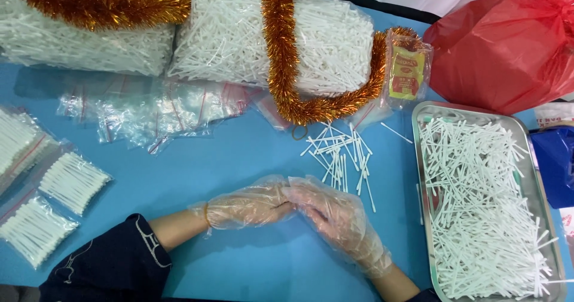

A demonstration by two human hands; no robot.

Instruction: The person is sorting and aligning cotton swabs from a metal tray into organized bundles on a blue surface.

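Bright, even overhead light is flooding the blue table, casting only soft shadows, glinting off the empty clear bags and steel tray, while the white swabs are blurring slightly toward the edges.

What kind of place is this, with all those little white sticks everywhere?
Most likely a small packing workbench for cotton swabs. A metal tray holds loose swabs, filled zip bags lie at the side with empty bags nearby, and both hands, left hand and right hand, wear clear disposable gloves.
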